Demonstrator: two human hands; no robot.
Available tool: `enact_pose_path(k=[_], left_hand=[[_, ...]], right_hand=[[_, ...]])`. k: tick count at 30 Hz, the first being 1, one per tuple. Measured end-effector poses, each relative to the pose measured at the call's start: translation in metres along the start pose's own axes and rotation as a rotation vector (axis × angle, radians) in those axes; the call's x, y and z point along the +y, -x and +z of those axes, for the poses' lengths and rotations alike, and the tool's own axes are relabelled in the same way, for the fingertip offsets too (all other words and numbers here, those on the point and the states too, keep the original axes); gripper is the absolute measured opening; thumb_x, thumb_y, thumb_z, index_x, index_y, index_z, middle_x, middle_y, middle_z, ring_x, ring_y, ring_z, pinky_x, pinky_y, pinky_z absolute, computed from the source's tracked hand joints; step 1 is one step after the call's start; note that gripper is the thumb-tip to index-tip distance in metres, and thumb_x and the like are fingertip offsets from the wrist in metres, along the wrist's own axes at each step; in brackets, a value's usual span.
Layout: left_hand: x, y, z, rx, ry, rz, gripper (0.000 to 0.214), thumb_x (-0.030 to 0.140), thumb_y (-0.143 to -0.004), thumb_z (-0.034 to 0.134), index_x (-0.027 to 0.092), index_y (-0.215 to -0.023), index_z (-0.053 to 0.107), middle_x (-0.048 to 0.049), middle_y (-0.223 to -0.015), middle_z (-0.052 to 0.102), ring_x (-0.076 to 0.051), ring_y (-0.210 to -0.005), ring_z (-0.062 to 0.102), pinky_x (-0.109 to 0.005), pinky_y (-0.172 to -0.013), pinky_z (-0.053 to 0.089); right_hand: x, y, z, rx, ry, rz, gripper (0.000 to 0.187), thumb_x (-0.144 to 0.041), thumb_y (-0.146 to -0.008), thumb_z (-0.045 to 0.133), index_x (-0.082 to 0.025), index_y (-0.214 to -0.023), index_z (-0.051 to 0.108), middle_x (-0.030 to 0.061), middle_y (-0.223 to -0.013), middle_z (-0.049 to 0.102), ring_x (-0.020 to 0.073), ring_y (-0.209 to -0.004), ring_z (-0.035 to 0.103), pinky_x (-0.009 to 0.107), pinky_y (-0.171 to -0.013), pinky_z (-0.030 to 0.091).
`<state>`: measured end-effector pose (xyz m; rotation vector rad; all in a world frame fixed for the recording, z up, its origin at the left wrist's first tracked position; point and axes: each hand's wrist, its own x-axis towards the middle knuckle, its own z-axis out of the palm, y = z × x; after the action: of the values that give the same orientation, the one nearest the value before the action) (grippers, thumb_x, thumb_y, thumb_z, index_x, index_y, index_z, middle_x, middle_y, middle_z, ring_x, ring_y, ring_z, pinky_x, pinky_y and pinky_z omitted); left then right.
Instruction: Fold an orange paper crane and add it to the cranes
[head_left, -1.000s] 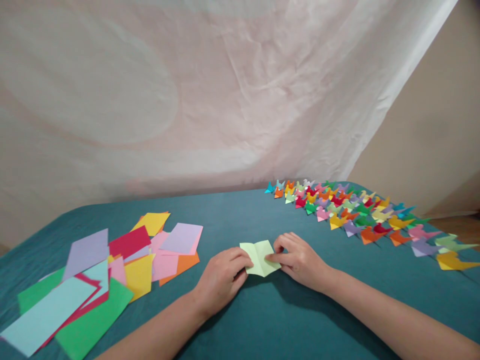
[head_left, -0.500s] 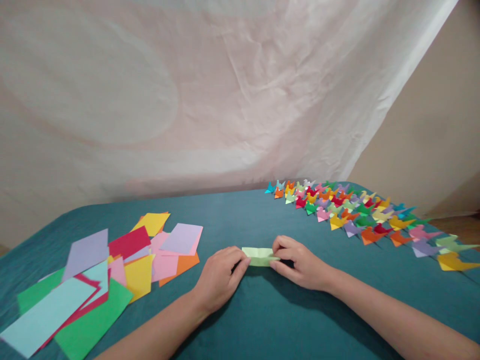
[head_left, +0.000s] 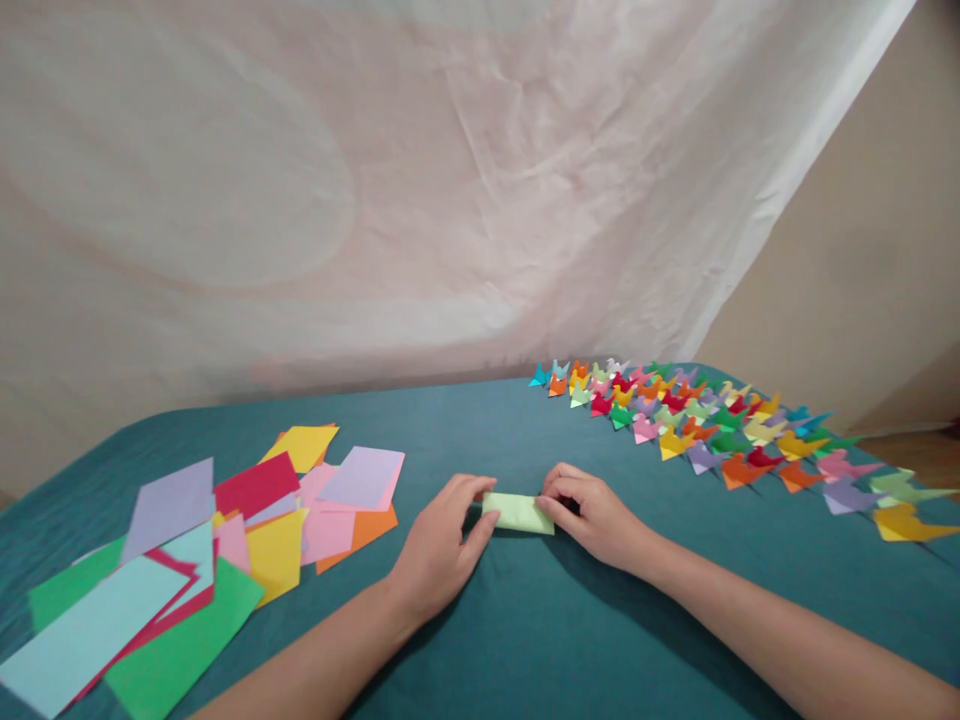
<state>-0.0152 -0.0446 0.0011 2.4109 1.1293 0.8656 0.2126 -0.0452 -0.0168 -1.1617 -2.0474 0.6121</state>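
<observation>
A pale green folded paper strip (head_left: 519, 513) lies lengthwise between my two hands, low over the cloth. My left hand (head_left: 444, 545) has its thumb and forefinger at the strip's left end, one at the near corner and one at the far corner. My right hand (head_left: 592, 512) pinches the right end between thumb and bent fingers. Creases show faintly on the paper; its underside is hidden.
Loose sheets of coloured paper (head_left: 161, 510) overlap in a pile at the left. Rows of small folded paper birds (head_left: 701, 458) stand at the right. A blue-green cloth (head_left: 480, 430) covers the table, and a pale hanging sheet (head_left: 420, 180) closes off the back.
The strip has turned its broad face more upward, and its right end has tilted nearer to me. My left fingers have spread along its end; my right fingers have shifted slightly on the paper.
</observation>
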Motion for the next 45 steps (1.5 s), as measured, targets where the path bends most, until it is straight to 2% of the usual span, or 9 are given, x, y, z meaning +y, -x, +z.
enact_pose_path(k=[2,4,6,10,17,30,34,39,45], left_hand=[[0.007,0.003,-0.002,0.009,-0.095,0.102,0.032,0.024,-0.090,0.046,0.019,-0.121,0.048,-0.0093,-0.120,0.054,-0.022,-0.112,0.048,-0.038,-0.095,0.038],[0.016,0.006,-0.002,-0.077,-0.180,0.227,0.032,0.023,-0.090,0.044,0.020,-0.122,0.048,-0.0087,-0.124,0.053,-0.023,-0.119,0.044,-0.042,-0.101,0.033],[0.024,0.010,-0.001,-0.190,-0.240,0.275,0.037,0.028,-0.090,0.046,0.019,-0.126,0.045,-0.0096,-0.130,0.050,-0.024,-0.124,0.040,-0.044,-0.104,0.030],[0.031,0.014,0.003,-0.310,-0.280,0.261,0.057,0.041,-0.087,0.050,0.014,-0.134,0.036,-0.0134,-0.139,0.039,-0.027,-0.129,0.035,-0.045,-0.106,0.028],[0.030,0.014,0.002,-0.439,-0.285,0.187,0.061,0.049,-0.091,0.037,0.014,-0.140,0.028,-0.0114,-0.145,0.029,-0.025,-0.134,0.026,-0.042,-0.109,0.025],[0.031,0.014,0.002,-0.487,-0.269,0.140,0.061,0.051,-0.092,0.030,0.013,-0.140,0.027,-0.0116,-0.146,0.027,-0.025,-0.134,0.024,-0.043,-0.110,0.022],[0.030,0.015,0.003,-0.464,-0.258,0.158,0.060,0.051,-0.092,0.029,0.014,-0.140,0.028,-0.0116,-0.146,0.028,-0.025,-0.134,0.025,-0.043,-0.109,0.024],[0.031,0.014,0.002,-0.494,-0.275,0.138,0.061,0.051,-0.092,0.030,0.014,-0.140,0.027,-0.0114,-0.146,0.026,-0.025,-0.135,0.024,-0.043,-0.109,0.024],[0.029,0.015,0.004,-0.489,-0.253,0.137,0.061,0.051,-0.092,0.030,0.014,-0.140,0.027,-0.0118,-0.147,0.025,-0.025,-0.135,0.023,-0.044,-0.110,0.023]], right_hand=[[0.001,-0.001,0.001,0.006,0.006,-0.002,0.022,-0.023,-0.088,0.048,-0.017,-0.068,0.055,0.0031,-0.076,0.055,0.0135,-0.069,0.054,0.027,-0.065,0.045],[0.002,-0.001,0.002,0.010,0.016,-0.004,0.021,-0.022,-0.088,0.048,-0.017,-0.068,0.055,0.0029,-0.075,0.055,0.0134,-0.069,0.054,0.026,-0.064,0.045],[0.003,-0.002,0.003,0.009,0.026,-0.004,0.021,-0.021,-0.087,0.048,-0.017,-0.068,0.056,0.0028,-0.075,0.055,0.0132,-0.068,0.053,0.026,-0.063,0.044],[0.002,-0.002,0.003,0.020,0.035,0.003,0.021,-0.019,-0.087,0.048,-0.016,-0.068,0.055,0.0029,-0.075,0.054,0.0131,-0.067,0.053,0.026,-0.063,0.043],[0.006,-0.002,0.005,0.031,0.045,0.030,0.018,-0.019,-0.084,0.052,-0.017,-0.067,0.055,0.0023,-0.075,0.054,0.0124,-0.064,0.051,0.024,-0.058,0.041],[0.012,-0.001,0.006,0.055,0.060,0.066,0.003,-0.018,-0.081,0.057,-0.018,-0.080,0.060,0.0011,-0.081,0.053,0.0111,-0.065,0.050,0.024,-0.062,0.043],[0.012,0.000,0.005,0.032,0.058,0.058,0.008,-0.017,-0.083,0.054,-0.019,-0.082,0.062,0.0019,-0.084,0.053,0.0110,-0.066,0.050,0.024,-0.063,0.043],[0.013,-0.001,0.003,0.031,0.046,0.068,0.012,-0.017,-0.085,0.051,-0.018,-0.080,0.062,0.0027,-0.083,0.054,0.0126,-0.070,0.052,0.025,-0.063,0.043],[0.014,-0.004,0.000,0.057,0.033,0.065,0.019,-0.019,-0.087,0.049,-0.017,-0.074,0.062,0.0041,-0.080,0.055,0.0158,-0.078,0.054,0.029,-0.074,0.043]])
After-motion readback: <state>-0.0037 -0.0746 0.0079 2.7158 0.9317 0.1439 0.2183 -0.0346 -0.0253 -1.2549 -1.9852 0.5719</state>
